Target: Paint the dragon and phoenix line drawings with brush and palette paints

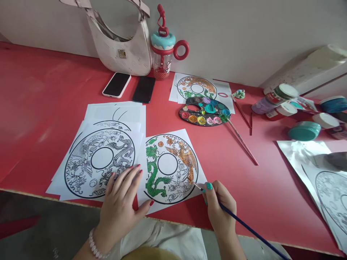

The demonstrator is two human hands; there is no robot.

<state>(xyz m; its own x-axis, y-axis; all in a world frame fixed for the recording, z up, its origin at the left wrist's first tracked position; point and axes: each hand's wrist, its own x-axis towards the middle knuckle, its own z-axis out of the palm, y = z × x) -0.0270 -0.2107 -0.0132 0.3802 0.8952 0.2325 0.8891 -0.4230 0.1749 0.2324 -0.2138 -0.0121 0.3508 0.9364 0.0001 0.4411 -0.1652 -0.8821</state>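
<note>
The table is bright red; the near paper has a green dragon at left, an orange bird at right and black rings. Nails on the left hand are red, on the right hand turquoise; that brush has a dark blue handle.

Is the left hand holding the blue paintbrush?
No, the right hand holds the blue paintbrush, while the left hand rests on paper sheets.

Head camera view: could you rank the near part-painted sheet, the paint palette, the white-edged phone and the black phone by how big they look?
1. Near part-painted sheet: clearly the largest.
2. Paint palette.
3. White-edged phone and black phone: too alike in size to rank.
</note>
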